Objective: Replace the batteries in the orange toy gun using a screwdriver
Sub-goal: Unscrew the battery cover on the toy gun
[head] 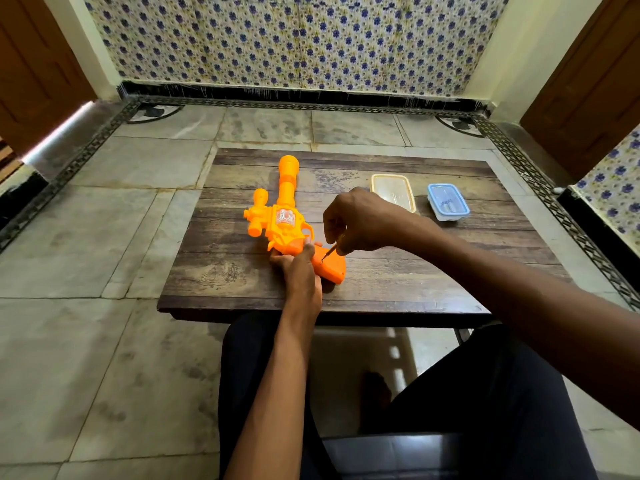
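A person's right hand (360, 220), fingers curled and bunched downward, pinched a small screwdriver (329, 252). Its thin metal shaft slanted down so the tip met the flat side of the handle (330, 266) of an orange toy gun (282, 216). The tool's own handle was mostly hidden inside the fingers. Just beside it, the left hand (299, 271) gripped the toy where the handle joins the body, thumb laid across the top and fingers wrapped beneath, pinning it down. The gun, moulded in glossy, bright orange plastic, lay on its side near the middle of a low table (415, 271), handle toward the person. Its rounded, stepped barrel (288, 171) pointed away, a stubby cylindrical scope sat on its left flank, and a pale patterned panel was set in its body. The rectangular tabletop showed dark, worn wood-grain planks with scuffed pale patches. Near the far right of the table sat two small rectangular plastic boxes with rounded corners, close together but apart: a clear one with a cream rim (393, 192) and a clear one with a blue rim (447, 201). Dark trousers (485, 393) covered the person's knees at the table's near edge. Around the table spread a floor (104, 237) of large, mottled grey stone slabs edged with a black-and-white patterned border. It met a wall (294, 39) of tiles dotted with blue flowers, between brown wooden doors (34, 64) at either side.
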